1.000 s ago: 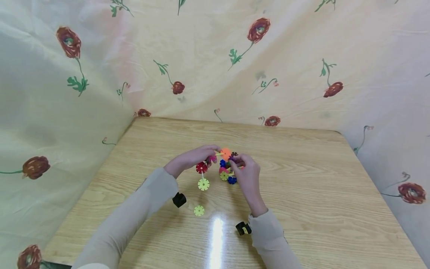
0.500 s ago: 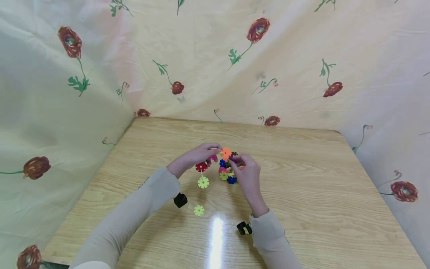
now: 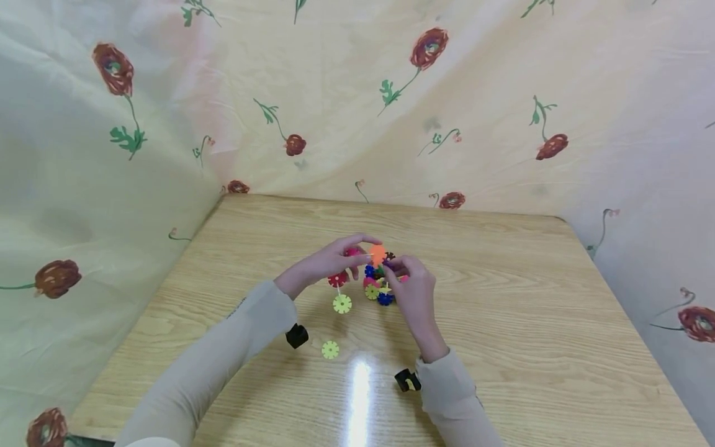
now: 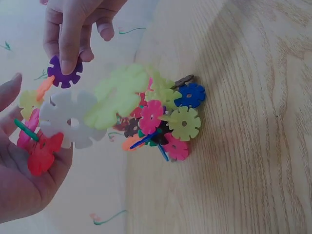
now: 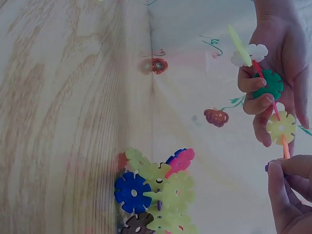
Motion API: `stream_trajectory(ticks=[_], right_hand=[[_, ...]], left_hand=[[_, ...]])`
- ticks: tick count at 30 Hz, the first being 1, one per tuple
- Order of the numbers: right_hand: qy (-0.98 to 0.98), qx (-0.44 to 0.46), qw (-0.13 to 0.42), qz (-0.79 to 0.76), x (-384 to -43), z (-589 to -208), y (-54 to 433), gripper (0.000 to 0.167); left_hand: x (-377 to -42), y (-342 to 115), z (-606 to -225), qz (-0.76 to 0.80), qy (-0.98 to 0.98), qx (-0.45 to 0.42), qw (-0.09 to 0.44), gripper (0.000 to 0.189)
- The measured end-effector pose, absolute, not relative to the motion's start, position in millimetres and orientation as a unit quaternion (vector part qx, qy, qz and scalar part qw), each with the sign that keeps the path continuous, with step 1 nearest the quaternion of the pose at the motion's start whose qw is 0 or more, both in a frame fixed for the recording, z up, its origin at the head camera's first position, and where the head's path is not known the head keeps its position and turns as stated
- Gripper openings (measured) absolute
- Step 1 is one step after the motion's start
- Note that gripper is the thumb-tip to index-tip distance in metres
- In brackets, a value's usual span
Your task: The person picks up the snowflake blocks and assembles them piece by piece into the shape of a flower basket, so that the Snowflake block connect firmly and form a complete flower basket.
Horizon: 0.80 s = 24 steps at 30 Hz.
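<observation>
My left hand point(image 3: 335, 259) holds a chain of interlocking flower-shaped plastic discs. Along it run a yellow-green disc point(image 4: 117, 97), a white disc point(image 4: 73, 122), a red disc point(image 4: 45, 153), a green disc point(image 5: 269, 85), a pink disc point(image 4: 29, 127), a yellow disc point(image 5: 281, 128) and an orange disc point(image 3: 377, 254). The left fingertips are at the orange end. Between thumb and fingers my right hand point(image 3: 413, 288) pinches a purple disc point(image 4: 65, 71), right against the orange disc's edge. In the right wrist view the fingers hide most of the purple disc.
Just beyond the hands, a joined cluster of many-coloured discs, including a blue disc point(image 3: 385, 299), stands on the wooden table point(image 3: 530, 323). One loose yellow-green disc point(image 3: 330, 350) lies nearer the front. Flower-printed cloth point(image 3: 335, 93) hangs behind the table and at both sides.
The left hand has shifted slightly right along the chain, its thumb and fingers now reaching the orange disc. The right hand stays nearly still with the purple disc.
</observation>
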State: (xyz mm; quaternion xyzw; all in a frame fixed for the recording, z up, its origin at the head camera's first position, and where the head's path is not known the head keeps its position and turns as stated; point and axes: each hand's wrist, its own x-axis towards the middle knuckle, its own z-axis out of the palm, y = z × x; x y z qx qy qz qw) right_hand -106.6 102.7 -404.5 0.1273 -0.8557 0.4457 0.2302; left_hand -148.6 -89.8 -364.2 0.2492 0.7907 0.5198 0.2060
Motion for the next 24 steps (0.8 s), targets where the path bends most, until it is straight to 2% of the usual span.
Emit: stream_trajectory(ticks=[4,10,24], right_hand=[[-0.85,0.135,0.246,0.446,-106.7,-405.1,103.1,0.01],[-0.841,0.139,0.258,0.454,-105.2,-404.3,101.5,0.011],[-0.843,0.144,0.289,0.43,-104.1,-406.9,100.6,0.011]], left_hand=[[-146.4,-85.7,-363.9,0.493,0.812,0.268,0.157,0.048],[-142.9,-80.5,-361.4,0.479,0.837,0.241,0.11,0.043],[-144.1,-81.5,-355.5,0.462,0.849,0.219,0.133,0.04]])
